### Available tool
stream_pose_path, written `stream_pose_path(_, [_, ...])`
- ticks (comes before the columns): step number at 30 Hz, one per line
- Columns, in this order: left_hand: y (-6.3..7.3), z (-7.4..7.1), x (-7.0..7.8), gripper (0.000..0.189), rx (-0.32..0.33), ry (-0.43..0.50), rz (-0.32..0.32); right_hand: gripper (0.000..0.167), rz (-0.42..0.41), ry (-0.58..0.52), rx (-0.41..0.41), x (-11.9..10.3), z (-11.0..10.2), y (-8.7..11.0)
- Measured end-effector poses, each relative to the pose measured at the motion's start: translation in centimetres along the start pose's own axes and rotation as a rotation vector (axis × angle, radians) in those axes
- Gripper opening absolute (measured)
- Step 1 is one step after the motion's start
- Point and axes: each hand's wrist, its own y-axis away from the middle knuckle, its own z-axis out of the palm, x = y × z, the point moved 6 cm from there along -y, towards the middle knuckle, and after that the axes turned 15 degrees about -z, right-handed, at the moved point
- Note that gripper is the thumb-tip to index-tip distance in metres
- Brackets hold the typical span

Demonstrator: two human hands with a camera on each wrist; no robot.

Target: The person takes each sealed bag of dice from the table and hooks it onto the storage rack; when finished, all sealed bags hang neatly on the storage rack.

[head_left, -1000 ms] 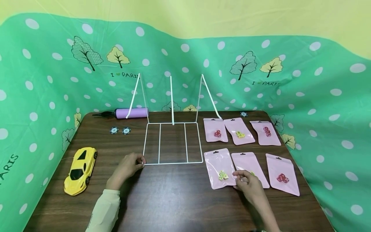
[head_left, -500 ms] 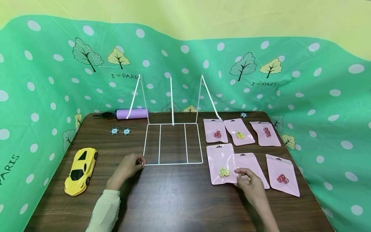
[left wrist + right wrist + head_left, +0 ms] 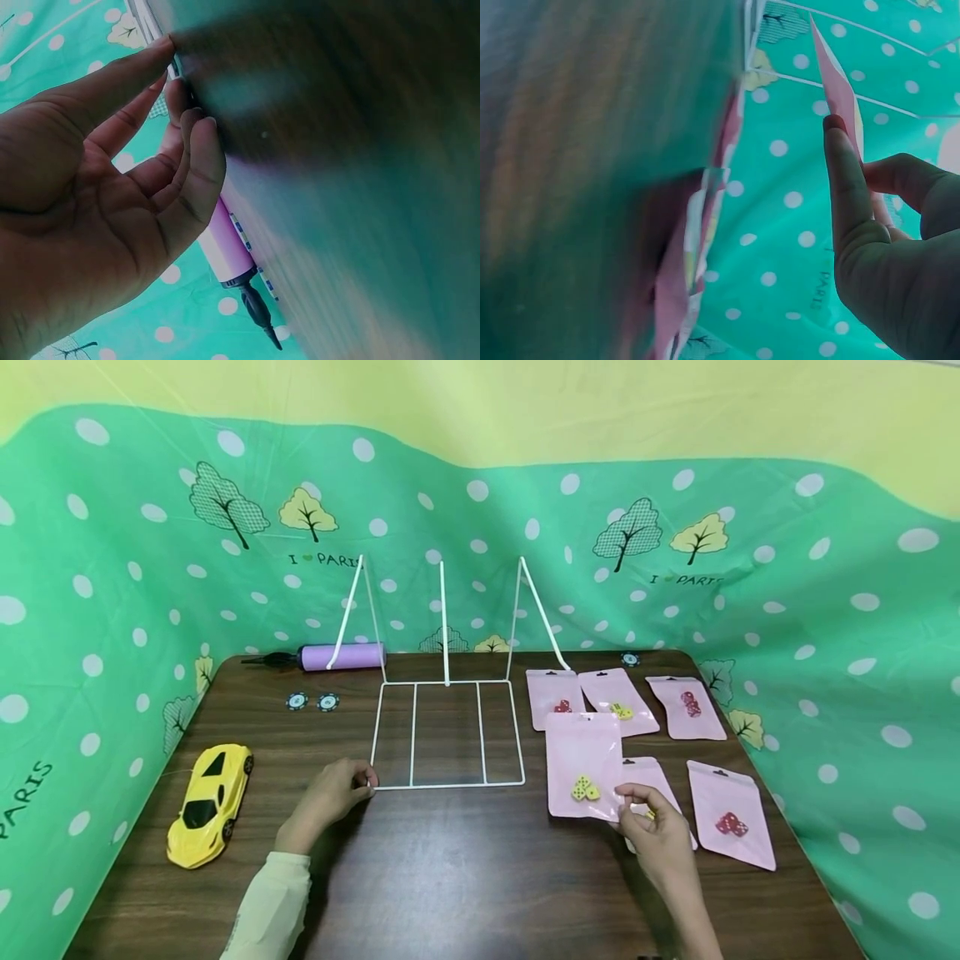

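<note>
In the head view my right hand (image 3: 660,831) pinches the lower right corner of a pink zip pouch (image 3: 581,752) with yellow dice (image 3: 585,789) showing on it. The right wrist view has this pouch (image 3: 844,97) edge-on, raised off the table between thumb and fingers. My left hand (image 3: 330,797) pinches the near left corner of a white wire rack (image 3: 450,786), whose base lies flat on the table and whose slanted prongs rise at the back. From the left wrist, the thumb and fingertips of the left hand (image 3: 142,150) meet at the rack's thin edge.
More pink pouches lie at the right, with red dice (image 3: 731,824) or yellow dice (image 3: 621,711); the held one overlaps two of them. A yellow toy car (image 3: 210,806) stands far left. Behind are poker chips (image 3: 327,702) and a purple hand pump (image 3: 345,657), before a green curtain (image 3: 480,518).
My right hand has lifted the pouch of yellow dice off the table, up and slightly to the right. The left hand stays at the rack's corner.
</note>
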Motion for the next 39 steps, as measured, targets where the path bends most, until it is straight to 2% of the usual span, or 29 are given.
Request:
stream_pose_path(3, [0.0, 0.1, -0.2, 0.017, -0.002, -0.004, -0.002, 0.023, -0.003, -0.012, 0.019, -0.7, 0.0, -0.1])
stream_pose_path(14, [0.2, 0.3, -0.5, 0.015, -0.011, -0.005, 0.007, 0.024, -0.021, -0.176, 0.104, -2.1, -0.4, -0.6])
stream_pose_path(21, [0.2, 0.2, -0.4, 0.015, -0.011, -0.01, 0.01, 0.023, -0.082, -0.295, 0.169, -3.5, -0.9, -0.7])
stream_pose_path(33, [-0.3, 0.1, -0.2, 0.015, -0.027, -0.005, 0.058, 0.029, -0.091, -0.341, 0.296, -4.8, -2.0, -0.7])
stream_pose_path(39, [-0.2, 0.0, -0.1, 0.015, -0.029, -0.01, 0.056, 0.03, -0.1, -0.337, 0.345, -5.7, -2.3, -0.6])
